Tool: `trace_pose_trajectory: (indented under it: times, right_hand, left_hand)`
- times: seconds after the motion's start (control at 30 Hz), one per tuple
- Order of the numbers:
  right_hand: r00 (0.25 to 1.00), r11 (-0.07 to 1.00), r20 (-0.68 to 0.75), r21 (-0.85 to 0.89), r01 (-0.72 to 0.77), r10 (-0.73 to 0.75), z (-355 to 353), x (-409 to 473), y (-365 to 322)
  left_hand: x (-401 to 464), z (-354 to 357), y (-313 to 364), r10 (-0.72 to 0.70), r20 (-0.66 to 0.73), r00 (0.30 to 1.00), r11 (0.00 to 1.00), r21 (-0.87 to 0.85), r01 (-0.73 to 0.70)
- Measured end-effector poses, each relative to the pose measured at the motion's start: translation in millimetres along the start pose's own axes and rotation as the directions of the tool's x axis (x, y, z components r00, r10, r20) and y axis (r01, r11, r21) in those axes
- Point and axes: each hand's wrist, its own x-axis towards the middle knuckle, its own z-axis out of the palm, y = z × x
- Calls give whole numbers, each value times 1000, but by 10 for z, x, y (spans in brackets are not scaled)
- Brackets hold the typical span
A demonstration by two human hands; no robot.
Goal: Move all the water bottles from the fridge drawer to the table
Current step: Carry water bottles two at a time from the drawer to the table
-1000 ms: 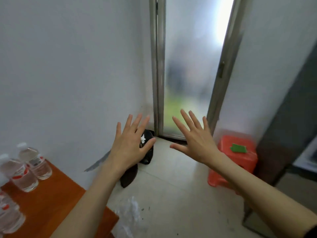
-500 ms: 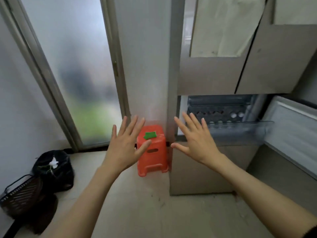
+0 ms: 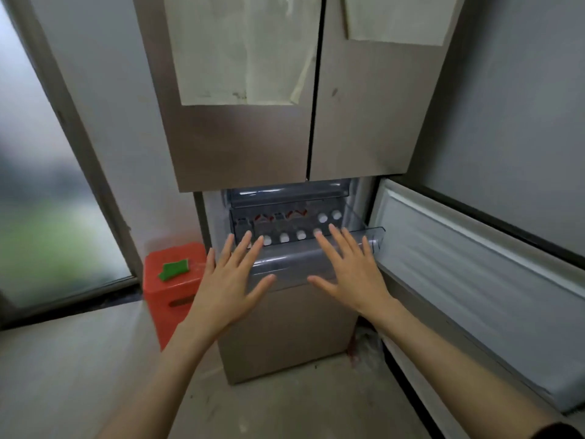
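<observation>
Here, water bottles [image 3: 284,237] upright in the pulled-out fridge drawer [image 3: 294,264] (white caps up, long axes vertical), left hand [image 3: 228,283] and right hand [image 3: 351,274] raised before it, fingers spread, holding nothing.

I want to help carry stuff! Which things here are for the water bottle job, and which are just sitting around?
For the job:
- water bottles, white caps showing in the drawer
- clear fridge drawer, pulled out
- left hand and right hand, both spread and holding nothing

Just sitting around:
- orange stool
- green thing on the stool
- papers on the fridge doors
</observation>
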Motion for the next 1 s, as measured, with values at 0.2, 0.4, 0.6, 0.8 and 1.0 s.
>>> trace_pose_trajectory:
  times: [0.2,0.4,0.6,0.8,1.0]
  right_hand:
    - [999,999,7,28,-45,45,284,510,584]
    - [991,992,78,60,-111,106,714,1266,1113]
    - [983,977,134,151,-148,128,1134,2045,1547]
    - [970,952,195,237,-192,147,1501,2555,1835]
    - [883,736,356,500,-456,305,1828,2886,2043]
  left_hand:
    - [812,453,103,13,76,997,1000,-23,-11]
    - [1787,994,81,-2,190,982,995,-100,21]
    - [2617,1457,48,-45,271,962,977,-189,99]
    - [3107,1830,53,-58,411,910,947,-266,181]
    - [3488,2205,175,-326,468,821,700,-464,543]
